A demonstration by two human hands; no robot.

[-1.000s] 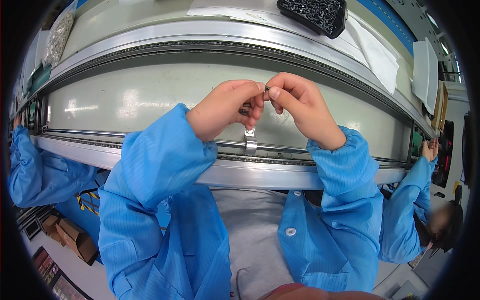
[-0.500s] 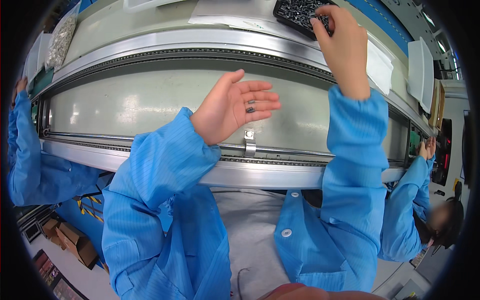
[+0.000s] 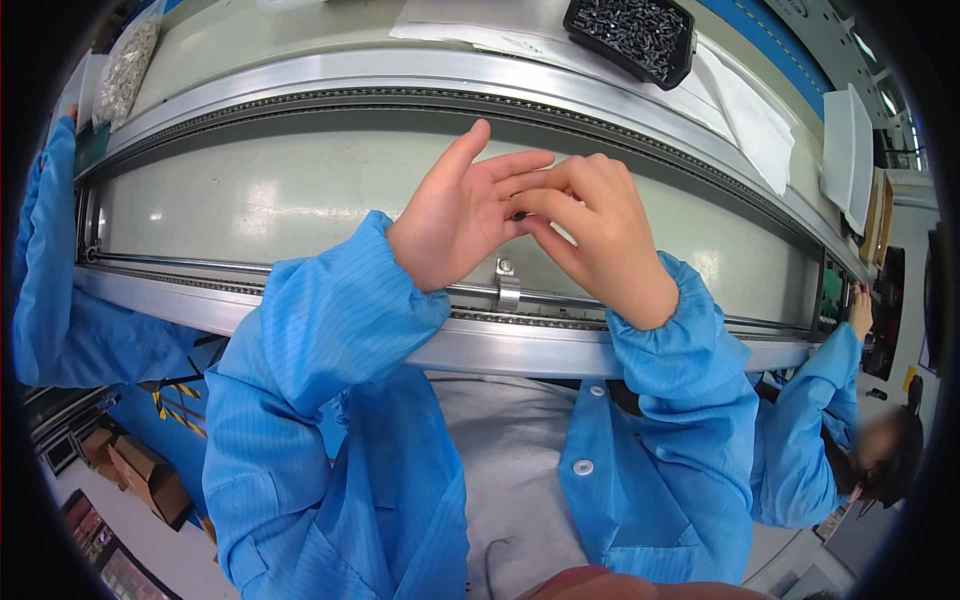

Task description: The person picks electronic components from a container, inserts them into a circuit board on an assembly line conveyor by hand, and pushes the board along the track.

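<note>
Over the conveyor: your two hands meet above the pale belt [image 3: 300, 200], just beyond the near aluminium rail [image 3: 480, 345], so anything dropped lands on the belt and not the floor.
Left hand: your left hand [image 3: 455, 215] is flat and spread, palm turned up and toward you, fingers released; it works as a small tray, clenching nothing.
Right hand: your right hand [image 3: 595, 225] comes in from the right, with thumb and forefinger pinched together at the left palm. The fingertips press on a small dark part [image 3: 519, 214]; most of it is hidden, so I cannot tell whether you are lifting it or only steadying it.
Small part: dark, metallic-looking, too small to name more exactly. It sits at the base of your left fingers, touching both hands.
Rail bracket: a small metal clamp [image 3: 507, 285] sits on the near rail just below your hands, apart from them.
Supply tray: a black tray of small dark parts [image 3: 630, 35] rests on the far side of the line, up and right, within your right arm's reach, which likely explains why the right hand does the picking.
Paper sheets: white sheets [image 3: 740, 105] lie under and beside that tray.
Bag: a clear bag of small pale pieces [image 3: 125, 65] lies at far left.
Neighbours: a blue sleeve [image 3: 50, 290] at left, another person's arm [image 3: 815, 400] at right, both well apart from your hands.
</note>
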